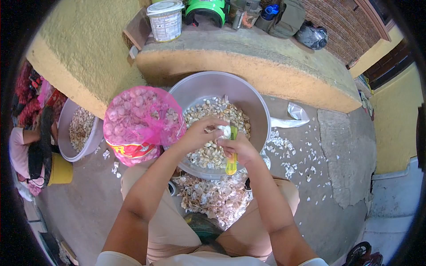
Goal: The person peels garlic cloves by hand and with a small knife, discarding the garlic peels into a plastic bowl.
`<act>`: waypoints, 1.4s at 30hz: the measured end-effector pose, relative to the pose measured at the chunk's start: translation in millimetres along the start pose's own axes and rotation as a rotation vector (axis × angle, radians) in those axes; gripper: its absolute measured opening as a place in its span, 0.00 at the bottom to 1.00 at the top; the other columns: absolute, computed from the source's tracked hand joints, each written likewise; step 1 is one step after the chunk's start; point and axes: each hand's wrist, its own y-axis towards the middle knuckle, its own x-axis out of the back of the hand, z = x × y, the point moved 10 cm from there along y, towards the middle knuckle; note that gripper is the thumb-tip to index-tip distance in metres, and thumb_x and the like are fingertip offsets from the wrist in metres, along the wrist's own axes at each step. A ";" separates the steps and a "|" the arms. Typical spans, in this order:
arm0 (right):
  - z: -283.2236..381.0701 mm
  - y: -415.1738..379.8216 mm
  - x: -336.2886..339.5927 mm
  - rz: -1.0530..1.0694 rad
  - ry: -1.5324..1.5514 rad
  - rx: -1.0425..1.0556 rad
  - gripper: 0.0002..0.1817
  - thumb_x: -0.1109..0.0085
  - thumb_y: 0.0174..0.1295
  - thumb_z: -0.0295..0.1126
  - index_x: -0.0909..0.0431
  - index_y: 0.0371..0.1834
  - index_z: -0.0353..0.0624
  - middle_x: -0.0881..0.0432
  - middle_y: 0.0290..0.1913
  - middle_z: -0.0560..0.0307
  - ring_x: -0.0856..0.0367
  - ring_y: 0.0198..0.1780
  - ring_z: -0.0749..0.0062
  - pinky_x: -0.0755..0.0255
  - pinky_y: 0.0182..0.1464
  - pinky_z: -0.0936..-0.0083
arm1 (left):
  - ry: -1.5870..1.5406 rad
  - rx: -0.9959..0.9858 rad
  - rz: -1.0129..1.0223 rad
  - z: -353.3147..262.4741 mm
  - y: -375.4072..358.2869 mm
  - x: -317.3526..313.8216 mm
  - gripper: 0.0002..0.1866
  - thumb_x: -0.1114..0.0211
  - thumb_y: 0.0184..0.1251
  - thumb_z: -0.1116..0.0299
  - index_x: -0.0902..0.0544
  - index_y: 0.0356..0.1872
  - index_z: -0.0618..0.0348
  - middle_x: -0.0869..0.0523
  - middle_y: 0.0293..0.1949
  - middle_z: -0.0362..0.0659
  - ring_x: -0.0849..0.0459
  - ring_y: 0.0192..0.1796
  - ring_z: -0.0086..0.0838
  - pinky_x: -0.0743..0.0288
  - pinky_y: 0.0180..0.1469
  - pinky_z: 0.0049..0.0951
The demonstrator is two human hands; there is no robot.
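Observation:
My left hand (pixel 200 134) is closed around a white garlic bulb (pixel 225 131) above a wide grey basin (pixel 265 104). In my right hand (pixel 242 149) is a yellow-green cutter knife (pixel 231 166), its upper end beside the bulb; I cannot make out the blade. The fingers of both hands meet at the garlic. Loose garlic cloves (pixel 205 156) cover much of the basin's bottom. A pink mesh bag (pixel 133 113) full of garlic bulbs leans at the basin's left side. Between my legs lies a heap of garlic skins (pixel 213 195).
At the left, a person (pixel 27 144) sits by another basin (pixel 64 116) of garlic and a yellow bucket (pixel 61 169). A concrete ledge (pixel 248 66) behind my basin bears a white tub (pixel 165 24) and a green helmet (pixel 207 9). Skin scraps and a white plastic bag (pixel 296 116) lie right.

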 end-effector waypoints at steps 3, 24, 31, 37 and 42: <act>3.8 -2.2 -5.2 0.039 0.054 0.003 0.12 0.42 0.51 0.28 0.32 0.37 0.41 0.27 0.26 0.60 0.41 0.14 0.89 0.43 0.14 0.88 | -0.042 0.082 -0.074 8.8 -0.5 9.3 0.11 0.37 0.50 0.71 0.20 0.36 0.59 0.22 0.34 0.40 0.23 0.35 0.24 0.29 0.37 0.22; 14.6 -19.0 10.3 -0.228 -0.341 0.093 0.25 0.36 0.46 0.35 0.32 0.47 0.39 0.25 0.24 0.61 0.35 0.15 0.85 0.40 0.15 0.87 | 0.107 0.253 -0.261 18.5 -18.1 26.9 0.08 0.36 0.51 0.68 0.21 0.24 0.64 0.23 0.17 0.41 0.25 0.21 0.20 0.33 0.23 0.21; 25.9 -30.1 0.4 -0.142 -0.641 0.185 0.23 0.38 0.46 0.32 0.30 0.48 0.42 0.23 0.29 0.59 0.29 0.22 0.81 0.35 0.21 0.82 | -0.134 0.308 -0.029 19.5 -27.7 0.3 0.14 0.38 0.55 0.62 0.23 0.30 0.66 0.22 0.22 0.42 0.23 0.23 0.21 0.29 0.24 0.20; 25.5 -50.2 -13.2 -0.121 -0.984 0.226 0.23 0.39 0.47 0.30 0.32 0.49 0.42 0.24 0.40 0.48 0.23 0.37 0.64 0.32 0.42 0.72 | -0.085 0.489 0.208 22.5 -53.9 -29.4 0.15 0.38 0.55 0.65 0.25 0.39 0.65 0.21 0.31 0.43 0.21 0.29 0.23 0.24 0.30 0.21; 24.0 -58.4 -9.9 -0.165 -1.040 0.443 0.21 0.40 0.46 0.28 0.30 0.46 0.40 0.23 0.39 0.47 0.23 0.38 0.59 0.32 0.41 0.73 | -0.372 0.600 0.172 34.2 -71.2 -36.3 0.14 0.36 0.53 0.68 0.25 0.38 0.63 0.21 0.33 0.43 0.20 0.33 0.24 0.23 0.32 0.23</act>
